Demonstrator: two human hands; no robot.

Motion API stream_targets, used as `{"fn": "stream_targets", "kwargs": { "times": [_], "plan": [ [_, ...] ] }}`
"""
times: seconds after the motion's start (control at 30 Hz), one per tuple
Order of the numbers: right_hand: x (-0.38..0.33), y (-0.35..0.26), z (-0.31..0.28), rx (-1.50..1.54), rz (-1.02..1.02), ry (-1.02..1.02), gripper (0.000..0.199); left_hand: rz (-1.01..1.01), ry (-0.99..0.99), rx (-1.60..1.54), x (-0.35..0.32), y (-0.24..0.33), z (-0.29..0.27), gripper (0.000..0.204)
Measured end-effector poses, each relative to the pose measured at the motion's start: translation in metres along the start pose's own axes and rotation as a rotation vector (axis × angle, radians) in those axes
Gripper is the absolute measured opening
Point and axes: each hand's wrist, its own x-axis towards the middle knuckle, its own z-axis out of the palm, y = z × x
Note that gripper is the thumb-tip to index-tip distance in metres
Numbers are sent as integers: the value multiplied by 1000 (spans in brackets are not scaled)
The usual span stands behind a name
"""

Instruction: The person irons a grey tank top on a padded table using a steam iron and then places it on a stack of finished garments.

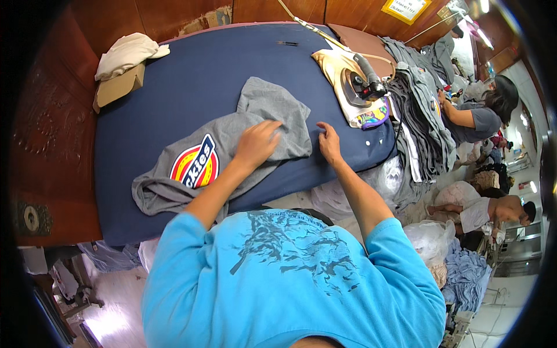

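Note:
A heather-grey T-shirt [226, 130] lies loosely bunched and slanting across the navy padded table [191, 75]. Its front carries a large red, yellow and dark-blue printed emblem [196, 163], and its lower left end is crumpled. My left hand [259, 141] rests on the shirt's upper part, fingers spread over the cloth and slightly blurred. Just beyond the shirt's right edge, my right hand [329, 142] hovers over the table, its fingers loosely bent and apart with nothing in them. An iron [361, 86] rests beyond my right hand on a cream cloth [332, 66].
At the far left, a cardboard box [120, 87] holds a cream cloth. A small dark tool [288, 43] lies near the table's back. Piled grey garments [420, 110] line the right side, where a co-worker [484, 110] stands. Clear plastic bags [386, 177] sit below the table's right edge.

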Motion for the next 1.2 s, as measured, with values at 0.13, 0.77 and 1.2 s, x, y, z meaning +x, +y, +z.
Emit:
{"fn": "stream_targets", "kwargs": {
  "times": [0.13, 0.77, 1.2],
  "plan": [
    [59, -9, 18, -135, 158, -42, 39, -298, -182, 108, 102, -23, 62, 49],
    [183, -182, -206, 766, -638, 92, 22, 335, -77, -101, 180, -31, -210, 22],
    [187, -303, -374, -590, -1079, 162, 16, -52, 88, 268, 113, 62, -348, 10]
  ]
}}
